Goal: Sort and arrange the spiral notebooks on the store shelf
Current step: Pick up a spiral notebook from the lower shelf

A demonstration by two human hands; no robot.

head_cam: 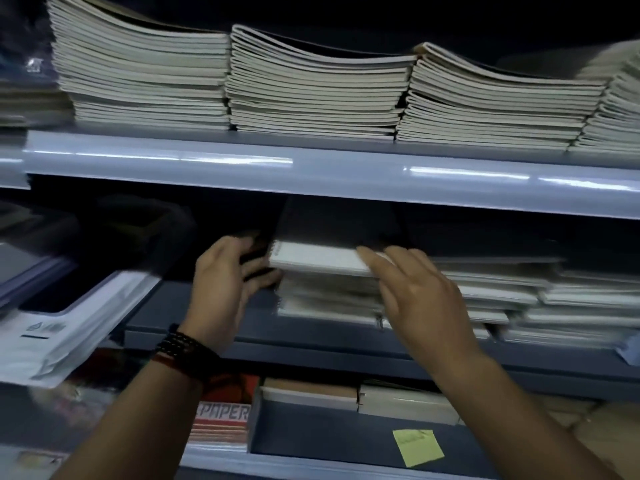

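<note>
- The step in hand seems to be squaring the top dark-covered spiral notebook (pixel 318 259) on its stack of white-edged spiral notebooks (pixel 329 301). The stack lies on the middle grey metal shelf (pixel 194 303), near the centre of the scene.
- The left hand (pixel 227 275) has its grip clamped on the wire-spiral side of this notebook, though blur makes the detail soft.
- The right hand (pixel 420 292) has its grip apart, with straight fingers laid on the near right corner of the pages.
- The next move probably calls for both hands to slide the notebook together until its spiral lines up with those below, and gently, so that the coils do not catch.
- The rounded grey front rail of the upper shelf (pixel 311 174) hangs above, so room to lift is small.
- A neighbour stack of pale notebooks (pixel 502 289) stands just beside on the right.
- Bare shelf on the left, before the white plastic packets (pixel 69 323), gives free room.
</note>
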